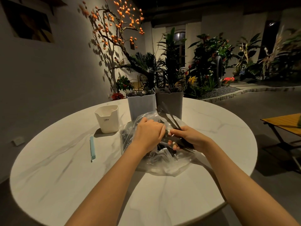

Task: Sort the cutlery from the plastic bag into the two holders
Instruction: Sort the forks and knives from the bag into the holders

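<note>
Centrally on the round white table [65, 168] lies the clear plastic bag [162, 165], crumpled and open at the top, holding a heap of dark cutlery [164, 148]. Directly behind the bag stand the two holders, side by side and touching or nearly so: the pale blue holder [141, 104] on the left and the grey holder [172, 101] on the right. Both already carry dark utensils whose tops project above the rims; the types cannot be told apart at this size. A third container, a cream cup [107, 119] with a notched rim, stands left of the blue holder and apart from it; its visible interior shows no contents.

The left hand [149, 132] reaches into the bag mouth with fingers curled down among the pieces; whether it grasps one cannot be told. The right hand [187, 138] clenches a bundle of dark utensils [171, 117], a fork head visible at the upper end, angled up toward the grey holder.

A light blue stick-shaped item [92, 148] lies flat on the table left of the bag, well apart from it. Bare tabletop extends on the near side and on both flanks to the curved edge. The holders stand close to the far edge. A wooden folding table [286, 123] stands off to the right, separated from the round table by floor.
</note>
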`<state>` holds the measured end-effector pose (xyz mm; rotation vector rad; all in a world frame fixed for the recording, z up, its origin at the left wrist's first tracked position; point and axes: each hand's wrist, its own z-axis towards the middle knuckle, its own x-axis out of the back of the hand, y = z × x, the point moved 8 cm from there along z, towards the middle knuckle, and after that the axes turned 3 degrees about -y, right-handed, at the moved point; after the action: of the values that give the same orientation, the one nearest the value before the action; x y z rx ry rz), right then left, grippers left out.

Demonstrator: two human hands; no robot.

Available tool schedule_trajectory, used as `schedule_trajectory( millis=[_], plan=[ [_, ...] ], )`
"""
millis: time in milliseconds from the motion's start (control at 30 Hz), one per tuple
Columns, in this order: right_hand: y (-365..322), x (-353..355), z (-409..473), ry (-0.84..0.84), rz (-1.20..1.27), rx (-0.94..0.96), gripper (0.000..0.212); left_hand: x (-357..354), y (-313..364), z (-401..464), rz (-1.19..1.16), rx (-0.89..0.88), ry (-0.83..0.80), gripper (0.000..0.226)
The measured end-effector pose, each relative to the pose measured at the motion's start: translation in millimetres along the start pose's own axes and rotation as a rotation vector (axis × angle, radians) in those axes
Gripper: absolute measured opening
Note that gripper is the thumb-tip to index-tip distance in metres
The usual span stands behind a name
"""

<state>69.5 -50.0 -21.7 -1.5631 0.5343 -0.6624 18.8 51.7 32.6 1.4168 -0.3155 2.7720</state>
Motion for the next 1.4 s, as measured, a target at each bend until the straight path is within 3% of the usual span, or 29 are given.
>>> schedule_trajectory(
  millis=[200, 433, 667, 767, 867, 1000, 1233, 1333, 1400],
  plan=[
    [8, 13, 0, 0.143, 0.132, -0.051, 0.021, 0, -37, -6, 0.136, 0.229, -0.066, 0.058],
    [12, 21, 3, 0.208, 0.112, -0.065, 0.026, -5, -59, -16, 0.079, 0.452, -0.154, 0.068],
    [5, 25, 4, 0.27, 0.108, 0.045, 0.027, -12, -56, -15, 0.052, 0.434, -0.208, 0.08],
    [2, 30, 4, 0.326, 0.067, 0.088, 0.023, -18, -52, -14, 0.019, 0.287, -0.243, 0.072],
    [3, 33, 5, 0.352, 0.053, 0.093, 0.021, -23, -40, -12, -0.041, 0.123, -0.273, 0.048],
    [4, 34, 6, 0.348, 0.068, 0.083, 0.023, -26, -27, -11, -0.128, 0.051, -0.314, 0.034],
    [5, 31, 8, 0.286, 0.086, 0.064, 0.026, -13, -38, -11, -0.202, 0.183, -0.188, 0.027],
    [5, 22, 10, 0.232, 0.029, 0.03, 0.032, -20, -36, -9, -0.49, 0.301, -0.182, 0.025],
    [6, 17, 11, 0.212, 0.063, 0.006, 0.048, -25, -30, -7, -0.715, 0.365, -0.187, 0.025]
  ],
)
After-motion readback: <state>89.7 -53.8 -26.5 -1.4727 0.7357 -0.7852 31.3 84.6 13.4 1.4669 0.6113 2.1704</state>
